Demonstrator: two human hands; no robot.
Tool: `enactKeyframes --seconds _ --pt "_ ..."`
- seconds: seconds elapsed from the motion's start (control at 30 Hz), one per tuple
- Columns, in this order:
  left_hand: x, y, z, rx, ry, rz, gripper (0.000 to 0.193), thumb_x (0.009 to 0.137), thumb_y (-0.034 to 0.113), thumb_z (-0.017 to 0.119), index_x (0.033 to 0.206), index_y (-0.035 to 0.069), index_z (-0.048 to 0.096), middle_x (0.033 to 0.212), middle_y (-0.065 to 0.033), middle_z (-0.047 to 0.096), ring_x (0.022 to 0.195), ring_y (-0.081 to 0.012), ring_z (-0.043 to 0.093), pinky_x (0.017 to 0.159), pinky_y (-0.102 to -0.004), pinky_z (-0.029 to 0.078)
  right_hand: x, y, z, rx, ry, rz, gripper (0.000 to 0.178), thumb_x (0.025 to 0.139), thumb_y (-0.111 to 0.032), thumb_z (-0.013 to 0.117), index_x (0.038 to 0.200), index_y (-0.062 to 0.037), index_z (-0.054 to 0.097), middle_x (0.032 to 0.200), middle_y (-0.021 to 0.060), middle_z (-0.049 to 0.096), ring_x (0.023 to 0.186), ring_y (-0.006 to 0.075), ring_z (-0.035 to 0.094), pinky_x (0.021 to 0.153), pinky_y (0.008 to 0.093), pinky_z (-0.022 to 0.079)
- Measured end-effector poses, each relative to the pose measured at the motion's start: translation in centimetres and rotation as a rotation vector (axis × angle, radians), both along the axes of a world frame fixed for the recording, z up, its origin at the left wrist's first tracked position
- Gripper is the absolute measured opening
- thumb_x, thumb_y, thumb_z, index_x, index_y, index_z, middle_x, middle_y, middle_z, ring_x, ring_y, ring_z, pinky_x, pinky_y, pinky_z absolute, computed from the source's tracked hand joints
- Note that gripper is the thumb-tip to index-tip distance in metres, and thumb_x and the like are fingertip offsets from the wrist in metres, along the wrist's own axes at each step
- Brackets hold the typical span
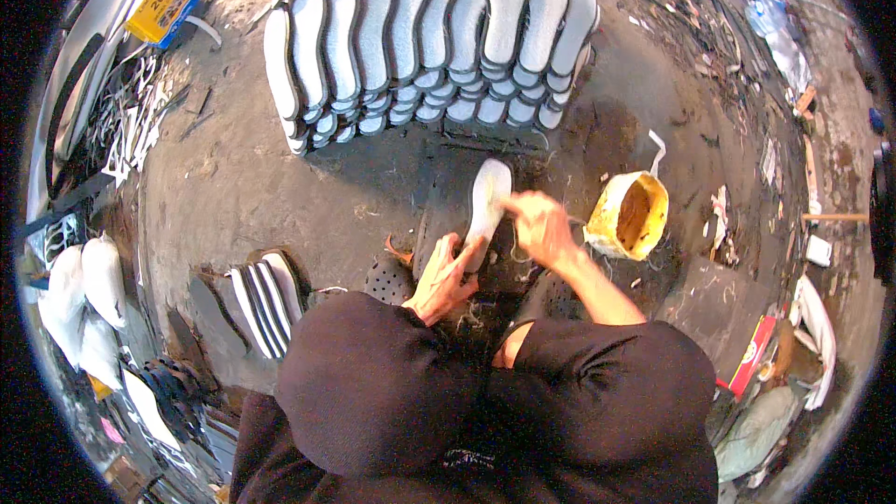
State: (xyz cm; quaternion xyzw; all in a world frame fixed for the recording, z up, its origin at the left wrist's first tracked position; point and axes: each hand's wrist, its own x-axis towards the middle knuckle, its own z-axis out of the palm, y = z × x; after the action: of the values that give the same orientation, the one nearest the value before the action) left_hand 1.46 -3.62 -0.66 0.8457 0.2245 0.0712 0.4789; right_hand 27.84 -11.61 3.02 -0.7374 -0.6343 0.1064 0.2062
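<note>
A pale, white-topped shoe insole (485,196) lies lengthwise in front of me, with a yellowish smear on its upper part. My left hand (442,282) grips its near end, thumb and fingers at the edges. Over the insole's right edge, my right hand (545,230) is closed, its fingertips against the surface; whatever it holds, if anything, is too small to make out. Close to that hand stands a cut-open yellow tub (609,226) with brownish residue inside. Beyond the insole rise dense stacked rows of white-topped, dark-edged insoles (373,23).
At my left are several black-and-white insoles (265,294) and a dark sole piece (217,315). White bags (101,280) lie farther left. Yellow-blue boxes (161,7) and scrap strips (140,121) line the edges. A red box (749,355) lies at the right.
</note>
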Motion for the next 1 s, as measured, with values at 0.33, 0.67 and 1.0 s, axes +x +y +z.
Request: enactKeyframes --seconds 0.33,0.67,1.0 --pt "-1.1 0.9 1.1 0.004 -0.036 0.128 0.070 0.089 0.006 0.079 0.155 0.005 0.056 0.145 -0.0223 0.057 0.132 -0.0427 0.057 0.116 -0.0483 0.048 -3.0 -0.4 -0.8 0.057 0.068 -0.048 0.035 0.098 -0.012 0.053 0.120 -0.0153 0.080 0.105 0.0152 0.077 0.099 0.0369 0.072 0.090 0.0495 0.060" --pt "-1.4 0.7 0.2 0.097 -0.032 0.165 0.060 0.090 0.011 0.082 0.146 0.003 0.062 0.130 -0.0188 0.065 0.124 -0.0406 0.060 0.110 -0.0475 0.050 -3.0 4.2 2.6 -0.048 0.294 -0.439 0.032 0.102 -0.018 0.066 0.128 0.0002 0.074 0.118 0.0244 0.079 0.108 0.0472 0.075 0.095 0.0541 0.060" --pt "-1.4 0.2 -0.9 0.111 -0.069 0.206 0.059 0.089 0.015 0.085 0.142 0.003 0.064 0.124 -0.0174 0.065 0.118 -0.0402 0.060 0.106 -0.0483 0.052 -0.7 12.2 0.5 -0.152 -0.149 0.437 0.028 0.098 -0.016 0.062 0.117 -0.0271 0.080 0.099 0.0034 0.075 0.101 0.0279 0.071 0.089 0.0473 0.056"
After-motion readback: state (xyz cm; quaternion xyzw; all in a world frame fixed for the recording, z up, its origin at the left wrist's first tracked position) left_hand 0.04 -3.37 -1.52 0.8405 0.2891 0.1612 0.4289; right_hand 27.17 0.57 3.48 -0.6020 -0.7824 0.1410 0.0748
